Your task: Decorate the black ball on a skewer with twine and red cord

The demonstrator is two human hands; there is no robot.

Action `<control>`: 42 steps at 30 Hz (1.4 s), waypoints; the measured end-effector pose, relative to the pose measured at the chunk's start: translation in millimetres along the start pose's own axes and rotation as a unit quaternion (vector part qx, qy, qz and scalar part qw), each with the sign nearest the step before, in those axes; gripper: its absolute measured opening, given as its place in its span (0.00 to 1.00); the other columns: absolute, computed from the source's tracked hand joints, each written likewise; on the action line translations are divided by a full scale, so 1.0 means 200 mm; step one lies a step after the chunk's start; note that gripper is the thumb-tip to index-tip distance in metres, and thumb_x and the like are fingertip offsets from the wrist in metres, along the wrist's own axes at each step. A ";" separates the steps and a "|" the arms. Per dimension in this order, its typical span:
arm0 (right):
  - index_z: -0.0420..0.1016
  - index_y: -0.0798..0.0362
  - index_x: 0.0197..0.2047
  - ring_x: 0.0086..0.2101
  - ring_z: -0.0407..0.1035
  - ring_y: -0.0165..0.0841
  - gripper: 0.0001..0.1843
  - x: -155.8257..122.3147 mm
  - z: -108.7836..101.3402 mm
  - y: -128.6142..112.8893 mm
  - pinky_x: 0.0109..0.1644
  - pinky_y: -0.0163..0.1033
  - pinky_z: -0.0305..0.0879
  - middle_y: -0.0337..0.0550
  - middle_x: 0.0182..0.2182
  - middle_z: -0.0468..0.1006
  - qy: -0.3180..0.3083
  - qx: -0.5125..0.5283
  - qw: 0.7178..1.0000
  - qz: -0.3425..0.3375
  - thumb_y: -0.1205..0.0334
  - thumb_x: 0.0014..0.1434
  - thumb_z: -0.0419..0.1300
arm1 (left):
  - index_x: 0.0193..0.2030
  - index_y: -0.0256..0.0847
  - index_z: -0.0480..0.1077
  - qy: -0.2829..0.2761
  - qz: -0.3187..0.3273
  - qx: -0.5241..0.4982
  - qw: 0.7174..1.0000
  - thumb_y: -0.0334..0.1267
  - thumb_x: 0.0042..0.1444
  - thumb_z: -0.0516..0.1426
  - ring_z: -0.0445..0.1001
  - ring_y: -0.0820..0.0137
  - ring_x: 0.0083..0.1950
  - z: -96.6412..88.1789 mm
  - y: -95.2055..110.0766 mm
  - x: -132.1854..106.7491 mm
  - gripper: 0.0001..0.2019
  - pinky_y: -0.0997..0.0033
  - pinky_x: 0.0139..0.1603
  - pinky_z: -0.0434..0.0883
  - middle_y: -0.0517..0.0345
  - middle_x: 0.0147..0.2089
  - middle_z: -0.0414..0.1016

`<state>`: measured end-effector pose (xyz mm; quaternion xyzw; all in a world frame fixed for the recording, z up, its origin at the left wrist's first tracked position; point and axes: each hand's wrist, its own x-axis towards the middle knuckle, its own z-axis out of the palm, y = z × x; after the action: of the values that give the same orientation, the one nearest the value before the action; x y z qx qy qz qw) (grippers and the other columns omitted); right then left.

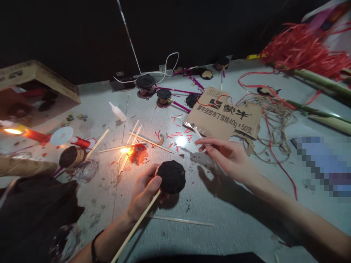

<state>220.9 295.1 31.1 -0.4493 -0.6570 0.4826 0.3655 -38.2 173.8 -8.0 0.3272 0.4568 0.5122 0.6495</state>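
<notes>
Grey table (186,237), one black ball (172,177), left grip (144,191) closed on its stick (137,224), right grip (227,157) unclear

The scuffed grey tabletop (233,219) carries a flattened printed cardboard sheet (222,113), thin wooden sticks (149,142), scattered red bits (189,130), a glue bottle (117,112) and tangled twine (274,124).

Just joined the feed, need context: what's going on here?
A person's left hand grips a thin wooden stick topped with a round black ball. The right hand hovers beside a torn brown cardboard sheet. A small flame burns on the grey table among scattered small red bits.
</notes>
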 end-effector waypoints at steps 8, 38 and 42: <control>0.86 0.48 0.51 0.35 0.77 0.38 0.19 0.00 0.01 0.02 0.40 0.45 0.78 0.42 0.34 0.84 -0.021 0.016 0.999 0.044 0.51 0.58 0.76 | 0.48 0.37 0.80 0.011 0.016 0.009 1.000 0.62 0.64 0.65 0.72 0.74 0.23 -0.02 0.01 0.01 0.26 0.79 0.21 0.68 0.56 0.27 0.76; 0.84 0.49 0.36 0.18 0.58 0.26 0.20 0.04 -0.03 0.03 0.17 0.35 0.50 0.35 0.21 0.72 -0.050 0.056 0.986 0.150 0.41 0.57 0.75 | 0.45 0.38 0.78 0.003 0.025 0.055 0.998 0.64 0.66 0.63 0.71 0.72 0.24 -0.02 0.02 0.01 0.26 0.75 0.23 0.67 0.55 0.27 0.76; 0.75 0.48 0.28 0.18 0.51 0.26 0.25 0.04 -0.04 0.00 0.18 0.35 0.43 0.32 0.18 0.62 -0.062 0.081 0.977 0.185 0.36 0.58 0.73 | 0.42 0.39 0.78 0.003 0.018 0.054 0.998 0.64 0.65 0.63 0.72 0.72 0.24 -0.02 0.02 0.02 0.26 0.75 0.23 0.68 0.56 0.27 0.76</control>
<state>224.9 304.2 34.3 -0.5013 -0.5422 0.6208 0.2634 -42.6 177.5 -6.6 0.3683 0.4803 0.4990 0.6202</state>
